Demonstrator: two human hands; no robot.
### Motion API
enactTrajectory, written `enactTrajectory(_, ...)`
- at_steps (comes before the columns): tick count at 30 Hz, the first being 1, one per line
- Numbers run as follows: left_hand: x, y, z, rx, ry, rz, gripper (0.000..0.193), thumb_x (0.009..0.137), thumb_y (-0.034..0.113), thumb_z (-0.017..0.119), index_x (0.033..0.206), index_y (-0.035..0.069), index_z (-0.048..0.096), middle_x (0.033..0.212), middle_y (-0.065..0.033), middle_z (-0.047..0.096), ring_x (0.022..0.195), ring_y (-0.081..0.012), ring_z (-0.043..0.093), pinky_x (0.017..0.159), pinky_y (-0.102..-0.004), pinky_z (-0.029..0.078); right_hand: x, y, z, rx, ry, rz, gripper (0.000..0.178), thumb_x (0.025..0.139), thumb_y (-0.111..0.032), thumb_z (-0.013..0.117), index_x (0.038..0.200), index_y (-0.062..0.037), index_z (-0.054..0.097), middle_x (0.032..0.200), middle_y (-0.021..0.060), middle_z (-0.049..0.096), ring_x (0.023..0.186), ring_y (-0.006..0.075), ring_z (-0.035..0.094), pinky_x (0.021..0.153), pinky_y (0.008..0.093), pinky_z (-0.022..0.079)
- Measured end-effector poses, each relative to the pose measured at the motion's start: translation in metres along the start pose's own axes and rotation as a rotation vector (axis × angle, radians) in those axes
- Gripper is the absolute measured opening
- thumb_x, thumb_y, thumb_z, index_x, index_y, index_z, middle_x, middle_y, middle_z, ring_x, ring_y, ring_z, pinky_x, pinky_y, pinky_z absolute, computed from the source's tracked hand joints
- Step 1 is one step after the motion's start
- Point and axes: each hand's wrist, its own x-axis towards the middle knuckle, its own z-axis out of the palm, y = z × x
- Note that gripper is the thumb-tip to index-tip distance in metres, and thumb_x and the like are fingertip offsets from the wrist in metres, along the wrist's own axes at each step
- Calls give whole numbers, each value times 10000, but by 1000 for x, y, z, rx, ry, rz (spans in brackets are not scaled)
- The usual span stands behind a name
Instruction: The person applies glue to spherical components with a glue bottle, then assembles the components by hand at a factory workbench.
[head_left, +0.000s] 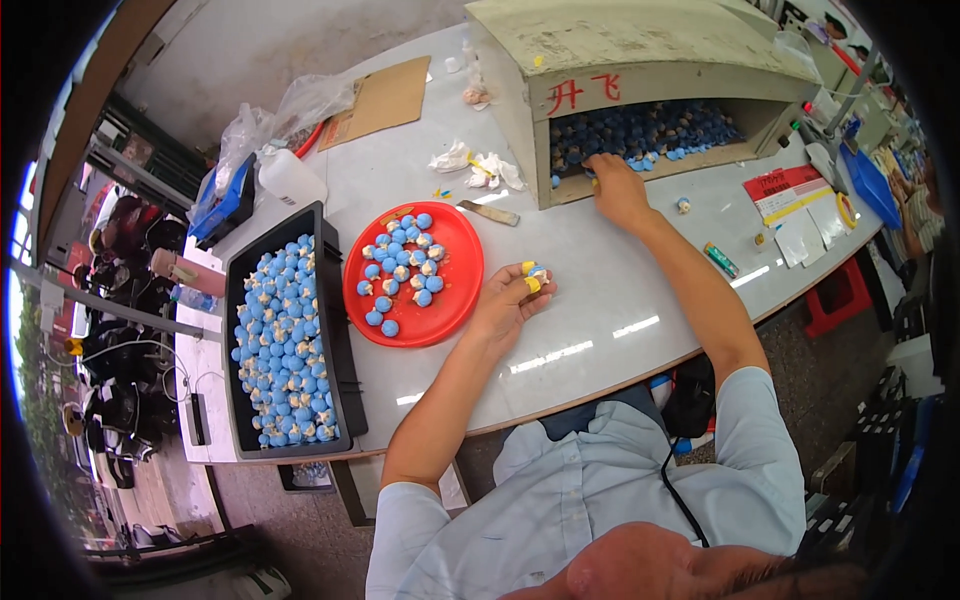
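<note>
My left hand (508, 305) is above the table beside the red plate, its taped fingertips pinched around a small blue ball (540, 272). The red round plate (465, 290) carries several blue balls with cream, star-like parts. At the mouth of the beige box (508, 120), my right hand (616, 190) reaches in with curled fingers at the edge of a heap of small blue pieces (650, 130). Its fingertips are partly hidden, so what they pinch cannot be made out. Left of the plate, a black bin (330, 350) holds many more blue-and-cream balls.
A scraper-like blade (488, 213) and crumpled white tissues (490, 170) lie behind the plate. Farther back are cardboard (385, 100) and a white bottle (290, 178). On the right are a loose ball (684, 205), a green battery-like cylinder (721, 260) and a tape roll (845, 210).
</note>
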Motion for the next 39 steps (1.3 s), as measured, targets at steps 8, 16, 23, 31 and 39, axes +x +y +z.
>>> enactTrajectory(8, 3, -1, -5, -27, 30, 47, 243, 877, 50, 618, 1088, 16, 502, 1063, -113, 631, 967, -183, 640, 776, -239, 550, -5, -20, -11, 176, 0, 118, 304, 775, 54, 551, 1062, -44, 576, 1014, 110, 571, 959, 318, 575, 806, 406, 482)
enactTrajectory(16, 5, -1, -4, -14, 48, 40, 236, 879, 43, 610, 1085, 10, 499, 1062, -114, 630, 966, -186, 640, 776, -238, 549, 1, -7, 9, -41, -29, 102, 277, 765, 23, 572, 1026, -58, 619, 1012, 116, 554, 950, 334, 570, 804, 414, 481)
enactTrajectory(23, 1, -1, -1, -6, 44, 34, 232, 884, 59, 607, 1085, 13, 499, 1062, -109, 628, 966, -180, 637, 796, -248, 543, 5, 4, 11, 32, -1, 192, 283, 751, 14, 569, 1023, -51, 619, 968, 167, 584, 866, 371, 602, 750, 450, 495)
enactTrajectory(31, 2, -1, -1, -16, 63, 42, 224, 886, 62, 606, 1084, 14, 512, 1081, -109, 622, 970, -176, 634, 792, -248, 544, 3, 3, -5, 175, -215, 216, 323, 744, 45, 589, 1062, -1, 623, 965, 179, 620, 860, 309, 623, 755, 361, 506)
enactTrajectory(39, 8, -8, -6, -172, 41, 192, 243, 902, 66, 598, 1125, 18, 512, 1093, -93, 619, 977, -154, 629, 821, -238, 544, -38, -100, -29, 1344, -425, 429, 310, 818, -33, 663, 1117, 29, 609, 928, -3, 588, 863, 78, 549, 791, 233, 466)
